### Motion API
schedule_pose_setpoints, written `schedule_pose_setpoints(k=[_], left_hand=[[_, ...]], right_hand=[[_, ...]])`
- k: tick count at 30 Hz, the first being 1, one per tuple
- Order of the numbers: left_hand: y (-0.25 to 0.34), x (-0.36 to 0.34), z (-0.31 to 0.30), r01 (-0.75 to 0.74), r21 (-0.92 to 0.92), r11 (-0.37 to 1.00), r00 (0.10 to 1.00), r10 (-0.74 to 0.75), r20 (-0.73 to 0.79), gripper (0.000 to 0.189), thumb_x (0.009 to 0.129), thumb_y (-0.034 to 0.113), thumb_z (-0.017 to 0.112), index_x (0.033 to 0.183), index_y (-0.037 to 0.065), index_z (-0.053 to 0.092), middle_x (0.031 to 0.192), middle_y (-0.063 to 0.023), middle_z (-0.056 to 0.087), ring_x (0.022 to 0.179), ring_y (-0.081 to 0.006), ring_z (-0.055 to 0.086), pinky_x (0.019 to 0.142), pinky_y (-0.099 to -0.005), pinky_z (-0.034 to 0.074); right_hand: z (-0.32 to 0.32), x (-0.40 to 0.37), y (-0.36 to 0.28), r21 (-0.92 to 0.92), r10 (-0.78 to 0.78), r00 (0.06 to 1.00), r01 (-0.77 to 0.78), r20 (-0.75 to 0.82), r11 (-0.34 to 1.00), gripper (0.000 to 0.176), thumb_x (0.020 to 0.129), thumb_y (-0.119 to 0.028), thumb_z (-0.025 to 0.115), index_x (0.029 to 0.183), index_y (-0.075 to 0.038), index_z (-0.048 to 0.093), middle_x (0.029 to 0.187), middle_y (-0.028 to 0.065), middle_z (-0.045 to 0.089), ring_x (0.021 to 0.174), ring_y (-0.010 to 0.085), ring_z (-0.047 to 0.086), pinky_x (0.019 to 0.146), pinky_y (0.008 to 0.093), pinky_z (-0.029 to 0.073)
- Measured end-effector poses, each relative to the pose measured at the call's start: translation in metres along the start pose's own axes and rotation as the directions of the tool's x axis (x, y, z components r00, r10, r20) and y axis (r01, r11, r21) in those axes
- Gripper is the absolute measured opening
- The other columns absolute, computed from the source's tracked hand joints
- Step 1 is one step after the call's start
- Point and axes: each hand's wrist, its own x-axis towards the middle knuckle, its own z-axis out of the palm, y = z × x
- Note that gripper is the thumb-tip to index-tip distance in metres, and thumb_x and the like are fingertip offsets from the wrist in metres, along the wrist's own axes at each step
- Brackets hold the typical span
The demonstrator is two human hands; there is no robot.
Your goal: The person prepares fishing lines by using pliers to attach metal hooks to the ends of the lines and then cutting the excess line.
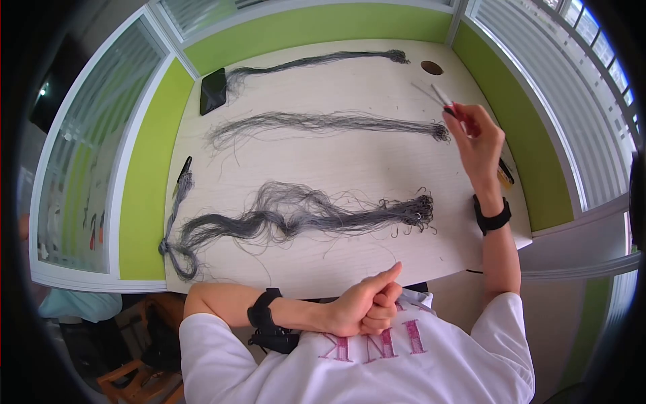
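Note:
My right hand [479, 138] is raised over the table's right side, fingers closed around small red-handled scissors [441, 95] whose two thin blades point up and left, apart. Close to my chest, my left hand [370, 306] is curled with the thumb stretched along the top; whatever its fingers hold, if anything, is hidden. Beyond it lies a thick bundle of grey fishing lines [269, 219] with a cluster of fish hooks [418, 210] at its right end. Farther back is a thinner bundle of hooked lines [330, 122], its hooks left of my right hand.
Another line bundle [316, 63] lies at the back, beside a black phone [213, 91]. A black pen [184, 168] is at the left edge, and a yellow-and-black tool [505, 174] at the right. Green partitions [323, 28] surround the table, which has a round hole [432, 67].

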Motion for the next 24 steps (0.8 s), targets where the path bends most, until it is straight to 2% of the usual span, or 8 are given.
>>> schedule_pose_setpoints(k=[4, 8, 10, 11, 13, 14, 16, 24], left_hand=[[0.050, 0.004, 0.003, -0.023, 0.352, 0.936, 0.997, 0.047, -0.061, 0.058, 0.101, 0.056, 0.032, 0.060, 0.017, 0.023, 0.049, 0.0075, 0.014, 0.042, -0.0073, 0.009, 0.039, -0.0254, 0.010], [0.068, -0.003, 0.008, 0.020, 0.627, 0.779, 0.992, 0.060, -0.107, 0.054, 0.103, 0.045, 0.039, 0.061, 0.012, 0.036, 0.048, 0.0032, 0.022, 0.039, -0.0088, 0.018, 0.038, -0.0286, 0.018], [0.067, -0.014, 0.013, -0.058, 0.998, -0.007, 0.932, 0.357, 0.056, 0.044, 0.102, 0.032, 0.048, 0.068, 0.005, 0.048, 0.048, -0.0037, 0.035, 0.039, -0.0143, 0.034, 0.041, -0.0323, 0.028], [0.067, -0.021, 0.018, -0.044, 0.999, 0.001, 0.935, 0.353, 0.041, 0.044, 0.102, 0.032, 0.048, 0.068, 0.005, 0.048, 0.048, -0.0037, 0.035, 0.039, -0.0143, 0.034, 0.041, -0.0323, 0.028], [0.071, -0.030, 0.028, 0.095, 0.952, -0.292, 0.884, 0.464, 0.054, 0.034, 0.098, 0.024, 0.056, 0.074, 0.000, 0.053, 0.053, -0.0091, 0.044, 0.044, -0.0214, 0.045, 0.047, -0.0351, 0.035], [0.071, -0.034, 0.028, 0.098, 0.952, -0.289, 0.886, 0.461, 0.049, 0.034, 0.098, 0.024, 0.056, 0.074, 0.000, 0.053, 0.053, -0.0091, 0.044, 0.044, -0.0214, 0.045, 0.047, -0.0351, 0.035], [0.070, -0.041, 0.026, 0.087, 0.874, -0.478, 0.806, 0.549, 0.220, 0.026, 0.094, 0.018, 0.061, 0.076, 0.000, 0.056, 0.059, -0.0105, 0.050, 0.051, -0.0247, 0.050, 0.049, -0.0362, 0.037], [0.062, -0.051, 0.011, 0.027, 0.899, -0.437, 0.782, 0.570, 0.253, 0.014, 0.091, 0.008, 0.063, 0.084, -0.004, 0.061, 0.095, -0.0103, 0.056, 0.065, -0.0175, 0.054, 0.055, -0.0308, 0.044]], right_hand=[[-0.022, 0.000, -0.001, 0.072, 0.029, 0.999, -0.026, -0.041, 0.997, 0.016, 0.079, -0.011, 0.077, 0.088, 0.000, 0.069, 0.071, 0.0017, 0.064, 0.060, 0.0065, 0.048, 0.054, 0.0211, 0.038], [-0.013, -0.009, -0.010, 0.106, 0.002, 0.993, -0.015, 0.122, 0.994, 0.017, 0.078, -0.011, 0.077, 0.089, -0.001, 0.069, 0.071, 0.0007, 0.064, 0.061, 0.0059, 0.048, 0.053, 0.0208, 0.036], [-0.011, -0.014, -0.016, 0.079, -0.028, 0.974, 0.011, 0.223, 0.997, 0.017, 0.077, -0.010, 0.077, 0.089, -0.002, 0.069, 0.072, 0.0005, 0.065, 0.062, 0.0062, 0.050, 0.054, 0.0208, 0.037], [-0.010, -0.016, -0.019, 0.124, -0.021, 0.970, -0.009, 0.242, 0.992, 0.017, 0.076, -0.010, 0.077, 0.088, -0.002, 0.069, 0.073, 0.0003, 0.066, 0.063, 0.0068, 0.051, 0.055, 0.0211, 0.037], [-0.009, -0.019, -0.021, 0.150, 0.002, 0.960, -0.045, 0.279, 0.988, 0.018, 0.076, -0.011, 0.077, 0.088, -0.002, 0.069, 0.074, 0.0005, 0.066, 0.063, 0.0071, 0.051, 0.056, 0.0213, 0.037], [-0.010, -0.020, -0.022, 0.168, 0.011, 0.951, -0.066, 0.310, 0.983, 0.019, 0.076, -0.012, 0.077, 0.089, -0.002, 0.069, 0.074, 0.0006, 0.067, 0.063, 0.0075, 0.051, 0.056, 0.0216, 0.038], [-0.011, -0.022, -0.025, 0.168, 0.007, 0.938, -0.070, 0.346, 0.983, 0.019, 0.076, -0.013, 0.077, 0.089, -0.002, 0.069, 0.074, 0.0009, 0.067, 0.063, 0.0076, 0.051, 0.057, 0.0219, 0.038], [-0.021, -0.030, -0.037, 0.194, -0.085, 0.843, -0.023, 0.531, 0.981, 0.021, 0.075, -0.013, 0.078, 0.090, -0.002, 0.069, 0.076, 0.0035, 0.069, 0.065, 0.0104, 0.056, 0.058, 0.0245, 0.041]])
